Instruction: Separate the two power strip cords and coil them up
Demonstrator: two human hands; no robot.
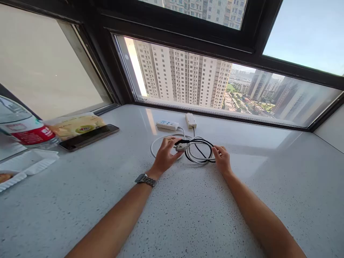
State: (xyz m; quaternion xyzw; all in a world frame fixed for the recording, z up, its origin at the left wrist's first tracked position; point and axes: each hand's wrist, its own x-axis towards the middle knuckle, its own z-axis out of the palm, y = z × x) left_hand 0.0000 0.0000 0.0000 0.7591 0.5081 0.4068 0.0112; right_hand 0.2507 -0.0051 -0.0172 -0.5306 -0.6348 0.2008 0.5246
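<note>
Head view: coiled cable bundle (197, 150) lies at frame centre between both hands, long axis left–right; left hand (165, 154) pinches the grey plug (182, 146) at the coil's left end, while right hand (222, 160) curls over the right edge of the loops. Whether its fingertips actually grip the strands is hidden; the white power strip (167, 124) sits just beyond — its far cord run is hard to trace.

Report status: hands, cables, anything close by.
Left hand grips plug. Right hand pinches coiled cables. Power strip and adapter just beyond.
</note>
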